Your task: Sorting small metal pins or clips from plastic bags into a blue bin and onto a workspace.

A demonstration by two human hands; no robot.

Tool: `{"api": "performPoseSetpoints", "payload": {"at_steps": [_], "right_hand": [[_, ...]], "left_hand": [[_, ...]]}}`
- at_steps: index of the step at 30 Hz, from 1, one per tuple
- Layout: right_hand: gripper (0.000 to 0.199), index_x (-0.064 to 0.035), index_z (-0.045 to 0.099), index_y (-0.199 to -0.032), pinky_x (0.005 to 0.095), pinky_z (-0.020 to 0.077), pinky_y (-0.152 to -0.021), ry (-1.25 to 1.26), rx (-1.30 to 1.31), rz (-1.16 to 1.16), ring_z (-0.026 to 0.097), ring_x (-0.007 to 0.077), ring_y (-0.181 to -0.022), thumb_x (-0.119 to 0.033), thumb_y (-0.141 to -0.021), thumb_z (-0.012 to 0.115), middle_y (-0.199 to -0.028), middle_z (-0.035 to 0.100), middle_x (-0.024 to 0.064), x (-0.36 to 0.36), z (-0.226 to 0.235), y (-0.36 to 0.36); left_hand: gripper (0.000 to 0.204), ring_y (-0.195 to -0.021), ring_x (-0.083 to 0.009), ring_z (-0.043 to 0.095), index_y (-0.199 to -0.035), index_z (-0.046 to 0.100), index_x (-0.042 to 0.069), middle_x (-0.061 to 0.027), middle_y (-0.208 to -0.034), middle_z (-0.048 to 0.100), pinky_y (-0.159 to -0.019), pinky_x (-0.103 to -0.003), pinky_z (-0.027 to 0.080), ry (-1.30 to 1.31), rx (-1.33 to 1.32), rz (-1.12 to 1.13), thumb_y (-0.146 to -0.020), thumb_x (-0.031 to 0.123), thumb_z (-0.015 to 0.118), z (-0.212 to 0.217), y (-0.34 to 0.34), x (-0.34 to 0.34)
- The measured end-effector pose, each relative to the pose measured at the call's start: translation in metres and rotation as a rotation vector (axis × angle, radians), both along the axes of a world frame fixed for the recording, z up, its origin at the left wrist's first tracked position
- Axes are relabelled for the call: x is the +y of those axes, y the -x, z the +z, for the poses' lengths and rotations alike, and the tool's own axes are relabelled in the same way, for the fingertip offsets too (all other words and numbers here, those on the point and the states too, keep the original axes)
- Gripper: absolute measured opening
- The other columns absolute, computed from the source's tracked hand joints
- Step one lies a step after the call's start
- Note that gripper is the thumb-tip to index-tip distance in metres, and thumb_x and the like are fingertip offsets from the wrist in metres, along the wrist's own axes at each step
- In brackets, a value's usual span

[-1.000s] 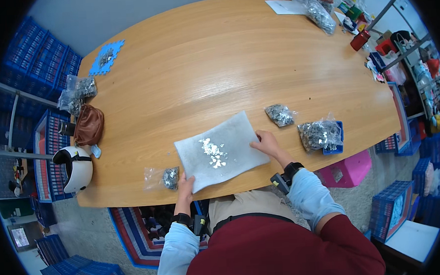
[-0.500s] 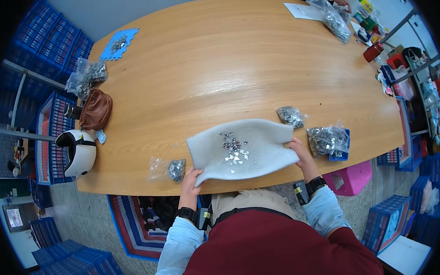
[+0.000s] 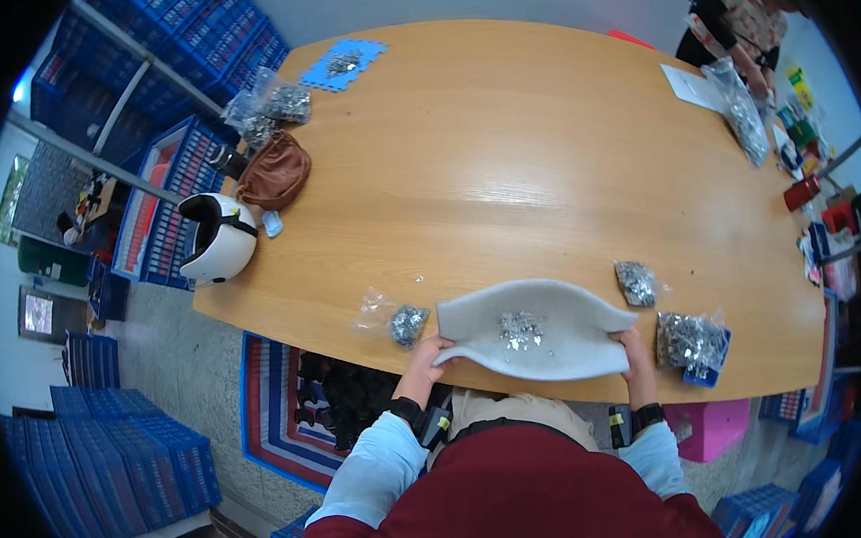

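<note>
I see the left hand (image 3: 424,359) and right hand (image 3: 636,350) grasping the grey mat's (image 3: 575,337) short ends, silver pieces (image 3: 520,330) between, slightly nearer left.

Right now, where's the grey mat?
Head view: mat right of centre by the near edge of the table, held by left hand and right hand, right of a small bag.

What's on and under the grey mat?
On the grey mat lies a loose cluster of small shiny pieces. Whatever is directly underneath is covered; the wooden table shows beyond the mat's far edge.
</note>
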State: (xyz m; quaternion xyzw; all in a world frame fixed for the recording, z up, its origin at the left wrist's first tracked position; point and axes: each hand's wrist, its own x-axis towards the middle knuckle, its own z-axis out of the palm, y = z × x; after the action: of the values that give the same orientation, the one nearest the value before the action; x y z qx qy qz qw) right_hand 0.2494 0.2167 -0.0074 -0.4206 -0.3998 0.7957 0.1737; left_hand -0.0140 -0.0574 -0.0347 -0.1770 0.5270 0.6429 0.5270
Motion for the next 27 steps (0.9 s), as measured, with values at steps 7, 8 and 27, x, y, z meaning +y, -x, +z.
{"api": "performPoseSetpoints", "payload": {"at_steps": [7, 8, 27], "right_hand": [[0.022, -0.0006, 0.055, -0.089, 0.0258, 0.0459, -0.065, 0.063, 0.022, 0.054, 0.055, 0.0135, -0.072, 0.003, -0.069, 0.048, -0.082, 0.058, 0.0043, -0.011, -0.007, 0.000], [0.022, -0.0006, 0.055, -0.089, 0.0258, 0.0459, -0.065, 0.062, 0.025, 0.057, 0.055, 0.0135, -0.072, 0.003, -0.069, 0.048, -0.082, 0.058, 0.0043, -0.015, -0.007, 0.001], [0.028, -0.0024, 0.055, -0.098, 0.0250, 0.0415, -0.072, -0.174, -0.132, 0.258, 0.053, 0.0116, -0.079, -0.003, -0.070, 0.053, -0.088, 0.058, 0.0023, 0.011, 0.012, -0.005]], "left_hand": [[0.024, -0.061, -0.0213, 0.056, -0.095, 0.052, 0.004, -0.0110, -0.082, 0.056, -0.046, -0.029, 0.047, 0.069, 0.024, 0.004, -0.072, 0.000, 0.044, 0.023, -0.001, -0.016], [0.025, -0.062, -0.0216, 0.057, -0.096, 0.052, 0.004, -0.0111, -0.083, 0.057, -0.046, -0.029, 0.047, 0.078, 0.035, -0.016, -0.073, 0.000, 0.044, 0.022, -0.001, -0.019], [0.021, -0.060, -0.0212, 0.059, -0.096, 0.053, 0.007, -0.0112, -0.079, 0.058, -0.043, -0.030, 0.048, 0.075, 0.113, -0.054, -0.079, 0.011, 0.040, 0.016, 0.003, -0.007]]}}
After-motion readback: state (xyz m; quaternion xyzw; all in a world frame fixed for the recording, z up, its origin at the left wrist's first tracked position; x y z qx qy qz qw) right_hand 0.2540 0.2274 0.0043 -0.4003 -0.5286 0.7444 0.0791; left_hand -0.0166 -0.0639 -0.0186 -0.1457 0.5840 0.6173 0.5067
